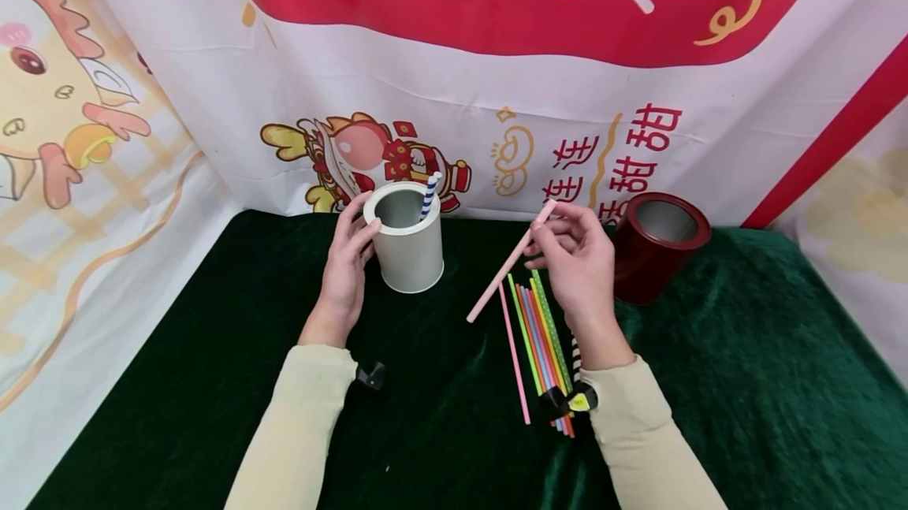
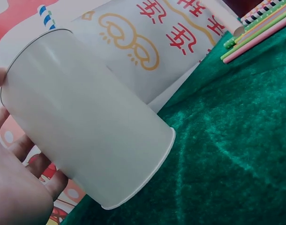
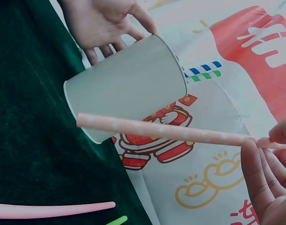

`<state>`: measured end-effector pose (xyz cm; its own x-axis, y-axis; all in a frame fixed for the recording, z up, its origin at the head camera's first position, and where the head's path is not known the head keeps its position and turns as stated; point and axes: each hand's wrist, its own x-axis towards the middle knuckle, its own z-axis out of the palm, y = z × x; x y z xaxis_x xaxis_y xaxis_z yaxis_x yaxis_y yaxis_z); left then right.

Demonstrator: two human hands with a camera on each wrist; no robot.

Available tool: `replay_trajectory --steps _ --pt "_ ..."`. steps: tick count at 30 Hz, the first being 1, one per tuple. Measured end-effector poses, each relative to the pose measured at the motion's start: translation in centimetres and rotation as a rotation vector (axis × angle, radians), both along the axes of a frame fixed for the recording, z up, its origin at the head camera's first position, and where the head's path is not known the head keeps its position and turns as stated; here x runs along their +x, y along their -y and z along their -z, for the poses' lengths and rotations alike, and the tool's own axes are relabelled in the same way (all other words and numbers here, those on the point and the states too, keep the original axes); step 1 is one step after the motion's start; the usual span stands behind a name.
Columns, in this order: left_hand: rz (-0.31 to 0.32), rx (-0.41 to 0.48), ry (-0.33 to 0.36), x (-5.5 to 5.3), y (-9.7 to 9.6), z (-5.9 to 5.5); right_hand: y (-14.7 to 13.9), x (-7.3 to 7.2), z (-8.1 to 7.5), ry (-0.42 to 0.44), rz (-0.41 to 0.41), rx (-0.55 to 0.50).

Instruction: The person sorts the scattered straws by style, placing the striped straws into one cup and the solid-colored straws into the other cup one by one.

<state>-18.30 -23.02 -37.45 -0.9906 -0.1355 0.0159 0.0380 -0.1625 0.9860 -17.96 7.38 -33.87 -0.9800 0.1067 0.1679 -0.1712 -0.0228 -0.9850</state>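
A pale grey-white can (image 1: 411, 262) stands upright on the dark green cloth. My left hand (image 1: 342, 269) holds its left side, thumb near the rim and fingers spread around the wall. Out of its top lean a blue-striped straw (image 1: 429, 199) and, in the right wrist view, a green-striped straw (image 3: 212, 74). Between thumb and fingers, my right hand (image 1: 583, 277) pinches a pale pink dotted paper straw (image 1: 505, 269) near its upper end. That straw slants down to the left, above the cloth and apart from the can.
Several coloured straws (image 1: 537, 329) lie side by side below the right hand, partly hidden by the wrist. A thin pink straw (image 1: 514, 364) lies just left of them. Beyond the right hand stands a dark red can (image 1: 649, 277). A printed fabric backdrop (image 1: 468, 76) rises behind the table.
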Motion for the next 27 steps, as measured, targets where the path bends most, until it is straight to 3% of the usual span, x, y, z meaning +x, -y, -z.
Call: replay_trajectory --steps 19,27 --pt "-0.058 0.002 -0.068 -0.2 -0.3 0.5 0.3 0.0 -0.1 -0.008 -0.004 -0.021" --pt "-0.062 0.014 -0.069 -0.1 -0.3 0.5 0.4 0.9 -1.1 -0.098 0.06 -0.122"
